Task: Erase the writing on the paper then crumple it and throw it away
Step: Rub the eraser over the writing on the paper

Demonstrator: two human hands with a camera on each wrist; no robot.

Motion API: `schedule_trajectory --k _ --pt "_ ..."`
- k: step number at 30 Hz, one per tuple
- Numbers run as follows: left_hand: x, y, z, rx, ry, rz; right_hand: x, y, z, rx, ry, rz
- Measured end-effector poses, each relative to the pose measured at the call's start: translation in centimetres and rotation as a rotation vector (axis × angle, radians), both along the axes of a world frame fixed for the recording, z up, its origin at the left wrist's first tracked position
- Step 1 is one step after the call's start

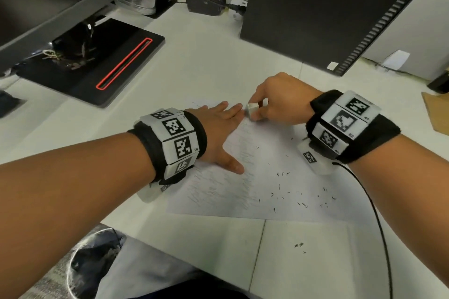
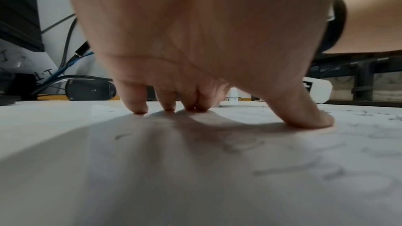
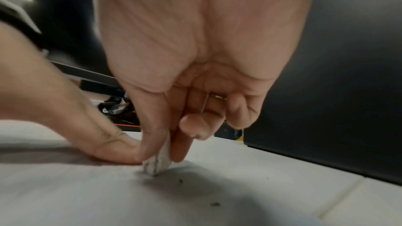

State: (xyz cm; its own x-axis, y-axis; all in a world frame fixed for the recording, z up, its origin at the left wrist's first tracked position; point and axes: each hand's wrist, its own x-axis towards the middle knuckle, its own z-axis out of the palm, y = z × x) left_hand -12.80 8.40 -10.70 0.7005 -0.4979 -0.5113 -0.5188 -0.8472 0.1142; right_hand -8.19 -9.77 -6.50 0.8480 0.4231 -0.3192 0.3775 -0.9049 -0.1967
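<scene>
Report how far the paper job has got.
Erasing is under way: eraser crumbs litter the paper. The right hand pinches the eraser against the sheet's far end while the left hand presses it flat. Faint writing remains; crumpling and binning are not started.

Paper point(image 1: 255, 177) on the desk point(image 1: 206, 60); monitor base point(image 1: 97, 63) behind-left, computer tower point(image 1: 328, 7) behind-right.
</scene>
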Motion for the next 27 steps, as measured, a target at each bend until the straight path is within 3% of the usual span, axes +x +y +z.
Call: schedule_trajectory --k 4,11,19,22,27 --pt "0.1 -0.1 0.1 0.001 0.011 -0.004 -1.4 -0.6 0.7 -0.010 0.156 0.045" --pt "-0.1 -0.2 0.4 0.023 0.005 -0.028 1.5 0.6 0.4 0.067 -0.015 -0.094" --pt "0.1 -0.2 0.2 0.012 -0.002 -0.018 -1.9 -0.3 0.0 0.003 0.057 0.053" --pt "0.2 -0.2 0.1 0.007 0.003 -0.018 -1.2 -0.6 0.1 0.037 0.087 0.008" --pt "0.0 -0.1 0.3 0.004 0.010 -0.015 1.5 0.6 0.3 0.066 -0.033 -0.071"
